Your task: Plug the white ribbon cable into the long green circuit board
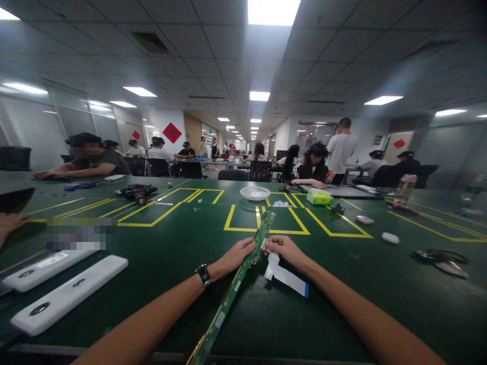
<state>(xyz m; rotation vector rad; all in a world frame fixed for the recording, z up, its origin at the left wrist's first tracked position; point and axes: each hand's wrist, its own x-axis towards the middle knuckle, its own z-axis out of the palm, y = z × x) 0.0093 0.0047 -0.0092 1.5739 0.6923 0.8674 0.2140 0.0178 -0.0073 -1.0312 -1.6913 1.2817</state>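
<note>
A long, narrow green circuit board (236, 284) slants up and away from the near table edge. My left hand (238, 255) is closed around its upper part from the left side. On the right, my right hand (284, 249) pinches the end of a white flat ribbon cable (287, 276) against the board's edge. The cable bends and hangs down to a blue-tipped end. Whether its upper end sits in a connector is hidden by the fingers.
A white round dish (254, 193) and a green tissue pack (319, 197) lie farther back on the green table (182, 299). White power strips (72, 294) lie at left, dark cables (441, 257) at right. Several people sit around tables beyond.
</note>
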